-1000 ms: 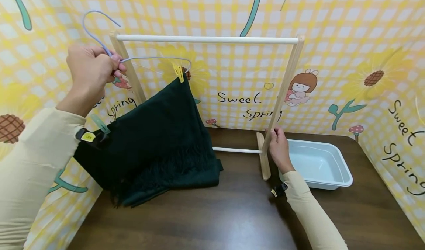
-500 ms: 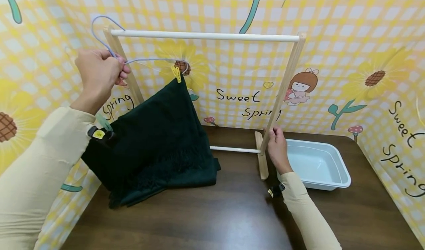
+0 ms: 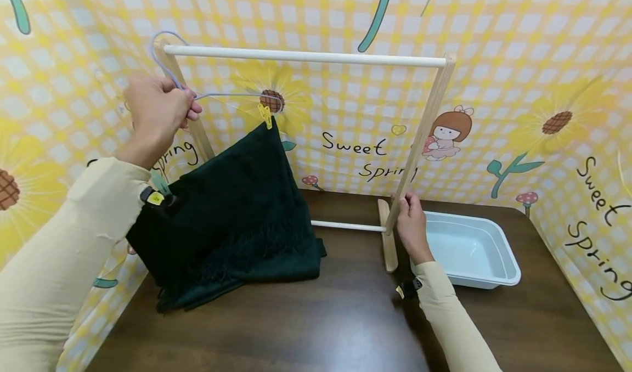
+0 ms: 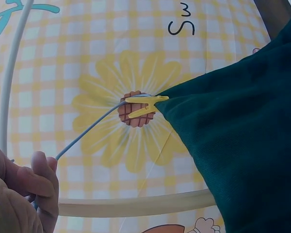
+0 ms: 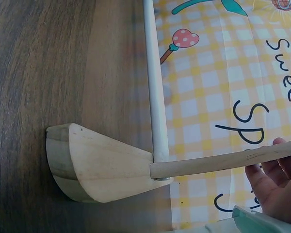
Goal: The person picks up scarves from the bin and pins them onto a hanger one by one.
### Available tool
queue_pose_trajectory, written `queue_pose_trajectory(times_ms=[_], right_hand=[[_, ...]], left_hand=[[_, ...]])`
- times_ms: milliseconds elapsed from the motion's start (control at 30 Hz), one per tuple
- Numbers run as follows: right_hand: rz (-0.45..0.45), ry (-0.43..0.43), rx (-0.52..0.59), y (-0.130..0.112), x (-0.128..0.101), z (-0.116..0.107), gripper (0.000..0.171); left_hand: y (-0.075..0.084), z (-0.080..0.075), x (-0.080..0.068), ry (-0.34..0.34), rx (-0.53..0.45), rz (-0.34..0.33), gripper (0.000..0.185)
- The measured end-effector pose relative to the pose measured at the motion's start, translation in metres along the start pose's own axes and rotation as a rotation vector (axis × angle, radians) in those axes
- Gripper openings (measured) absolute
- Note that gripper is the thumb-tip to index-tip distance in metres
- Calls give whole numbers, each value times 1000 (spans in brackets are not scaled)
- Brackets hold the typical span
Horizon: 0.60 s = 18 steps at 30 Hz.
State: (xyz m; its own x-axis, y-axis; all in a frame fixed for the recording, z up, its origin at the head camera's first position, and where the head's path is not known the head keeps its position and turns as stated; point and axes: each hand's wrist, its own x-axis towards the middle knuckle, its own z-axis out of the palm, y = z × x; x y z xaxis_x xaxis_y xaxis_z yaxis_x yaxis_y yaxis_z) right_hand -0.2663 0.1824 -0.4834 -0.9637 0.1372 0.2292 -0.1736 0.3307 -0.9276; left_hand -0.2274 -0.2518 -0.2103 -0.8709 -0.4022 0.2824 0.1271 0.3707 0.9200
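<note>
My left hand pinches a thin lilac wire hanger at its neck. The hanger's hook overlaps the left end of the rack's white top rail in the head view. From the hanger hangs a folded dark green fringed scarf, its upper corner clipped by a yellow clothespin. A pale green clothespin shows at the scarf's other end, partly hidden by my left wrist. Low on the wooden drying rack's right upright, my right hand grips the wood just above the foot.
A light blue plastic basin stands on the brown table, right behind my right wrist. Yellow checked cloth encloses the back and sides. The rack's lower white rail runs behind the scarf.
My left hand has moved right and slightly down with the hanger and scarf, bringing the hook from left of the rack onto the top rail's left end. My right hand keeps its hold.
</note>
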Motion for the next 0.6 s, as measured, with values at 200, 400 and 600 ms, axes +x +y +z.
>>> queue_pose_trajectory(times_ms=[200,400,600], right_hand=[[3,0,-2,2,-2,-1,34],[9,4,5,0,-1,-2,35],[21,-2,25,-1,-2,-1,35]], left_hand=[[-5,6,1,-6,66,15,16],[-8,13,3,-7,96,22,20],[-11,19,1,-30,124,4,20]])
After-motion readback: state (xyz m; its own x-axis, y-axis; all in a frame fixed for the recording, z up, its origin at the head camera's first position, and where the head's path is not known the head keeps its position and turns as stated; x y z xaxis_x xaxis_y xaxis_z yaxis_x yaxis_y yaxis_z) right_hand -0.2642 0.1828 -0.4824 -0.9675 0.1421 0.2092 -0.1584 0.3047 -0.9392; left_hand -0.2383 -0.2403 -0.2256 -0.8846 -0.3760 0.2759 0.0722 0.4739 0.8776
